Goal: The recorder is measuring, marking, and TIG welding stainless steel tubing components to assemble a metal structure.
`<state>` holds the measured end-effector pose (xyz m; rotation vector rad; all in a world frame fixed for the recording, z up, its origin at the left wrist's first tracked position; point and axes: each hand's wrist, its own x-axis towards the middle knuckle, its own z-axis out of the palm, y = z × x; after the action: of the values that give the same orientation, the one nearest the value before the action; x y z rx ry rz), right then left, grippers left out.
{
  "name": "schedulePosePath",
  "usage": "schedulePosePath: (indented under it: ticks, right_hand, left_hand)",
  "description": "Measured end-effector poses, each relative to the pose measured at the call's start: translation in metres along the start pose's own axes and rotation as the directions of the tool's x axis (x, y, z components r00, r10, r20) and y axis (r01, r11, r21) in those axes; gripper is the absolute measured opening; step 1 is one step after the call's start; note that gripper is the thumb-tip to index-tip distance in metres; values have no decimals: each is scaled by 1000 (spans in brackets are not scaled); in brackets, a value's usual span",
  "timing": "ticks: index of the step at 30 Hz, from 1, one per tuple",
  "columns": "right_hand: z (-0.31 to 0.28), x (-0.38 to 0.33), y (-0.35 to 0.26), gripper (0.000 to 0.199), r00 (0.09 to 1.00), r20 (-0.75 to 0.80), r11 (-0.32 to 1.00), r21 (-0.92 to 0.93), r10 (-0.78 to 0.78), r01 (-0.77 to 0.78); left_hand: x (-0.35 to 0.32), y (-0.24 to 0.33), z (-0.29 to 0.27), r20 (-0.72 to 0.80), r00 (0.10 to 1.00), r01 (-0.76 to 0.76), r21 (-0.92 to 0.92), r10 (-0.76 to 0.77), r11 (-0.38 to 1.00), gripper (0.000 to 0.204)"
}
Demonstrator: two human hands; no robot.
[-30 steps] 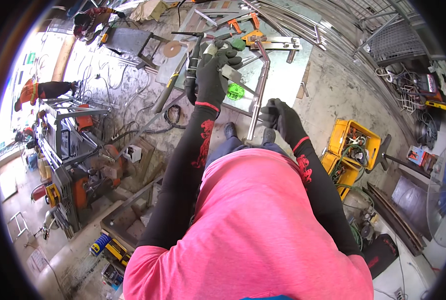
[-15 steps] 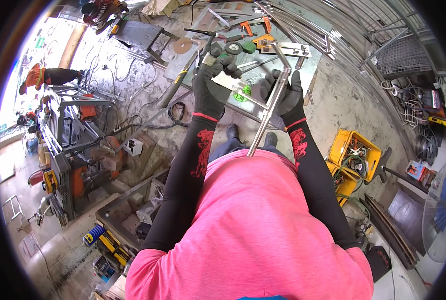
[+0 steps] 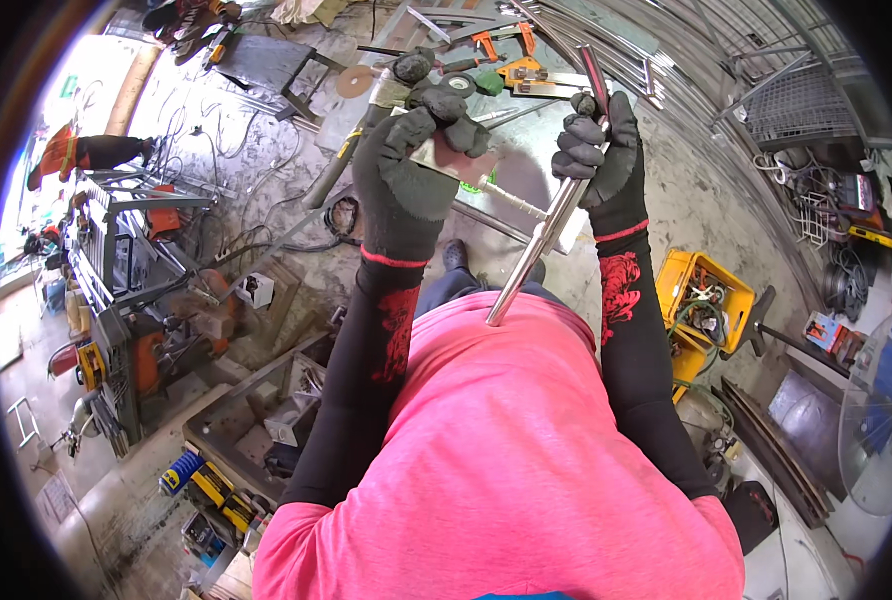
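Observation:
My right hand (image 3: 601, 150), in a black glove, is closed round a shiny metal tube (image 3: 528, 262). The tube slants down toward me, its near end against my pink shirt (image 3: 556, 440). A thin side bar (image 3: 511, 198) branches off it toward the left. My gloved left hand (image 3: 406, 165) has its fingers curled over a pale flat piece (image 3: 453, 160), whose kind I cannot make out. Its lower part lies beside the side bar; whether they touch is unclear. Beyond my hands, a worktable (image 3: 526, 150) bears a grinding disc (image 3: 456, 86) and an orange clamp (image 3: 486, 45).
Long metal bars (image 3: 606, 62) lie at the far right. Yellow crates (image 3: 701, 300) with tools stand to my right, near a fan (image 3: 881, 410). Metal frames (image 3: 126, 260) crowd the left, and cables (image 3: 341, 220) cross the floor. An open box of parts (image 3: 266, 420) sits at lower left.
My right hand has moved up and right, its fingers now wrapped round the tube, whose top has swung right. My left hand has shifted slightly left and looks larger.

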<state>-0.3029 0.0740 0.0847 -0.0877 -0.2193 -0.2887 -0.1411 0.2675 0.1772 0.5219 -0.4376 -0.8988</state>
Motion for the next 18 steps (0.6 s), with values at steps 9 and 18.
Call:
schedulePosePath:
  ticks: [9,18]
  right_hand:
    - [29,-10,-3,59,997,75,994,-112,-8,17]
    - [25,-18,2,58,999,-43,994,-110,3,-8]
  left_hand:
    - [-18,0,61,200,976,-133,248,84,960,46]
    - [-36,-5,60,177,974,-205,445,139,872,35]
